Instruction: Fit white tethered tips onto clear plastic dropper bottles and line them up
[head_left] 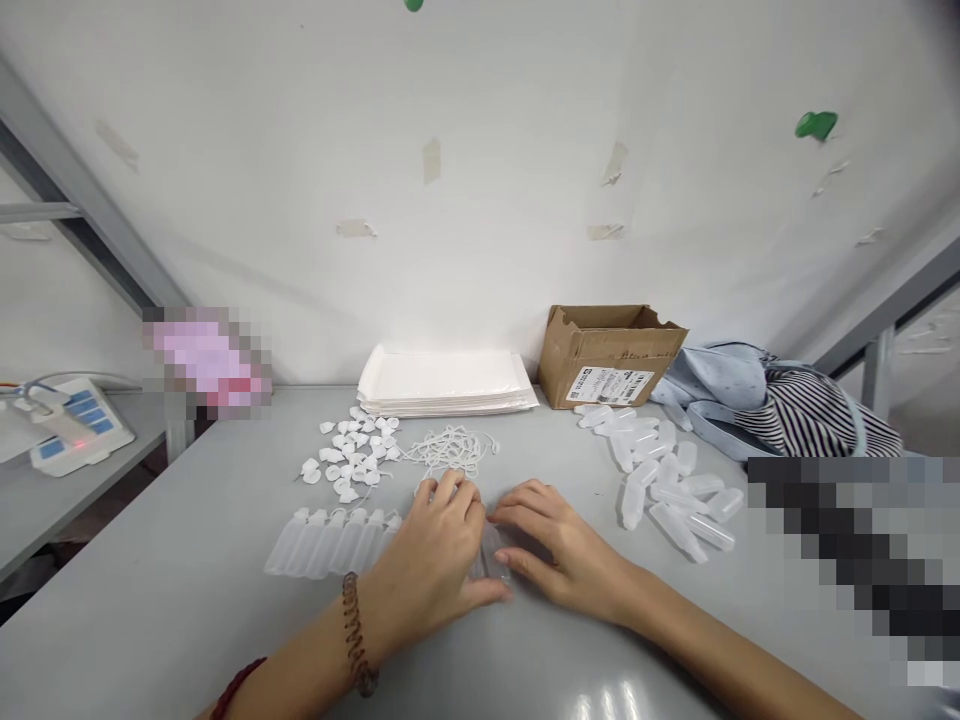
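Note:
Translucent plastic bottles (326,545) lie side by side in a row on the table, their narrow tops pointing away from me. My left hand (439,550) arches over the row's right end, fingers curled at the far side and thumb stretched along the near side. Several bottles are hidden under it. At the end of the row, a clear plastic bottle (492,555) shows between both hands. My right hand (559,550) holds its right side with thumb and bent fingers. Behind my left hand lie a tangle of white strings (454,450) and small white caps (352,455), some with strings attached.
Loose translucent bottles (667,480) are scattered on the right. Against the wall stand a stack of white envelopes (450,380) and an open cardboard box (611,360). A blue and striped cloth bag (750,395) lies at the back right. Metal posts flank the grey table (150,570).

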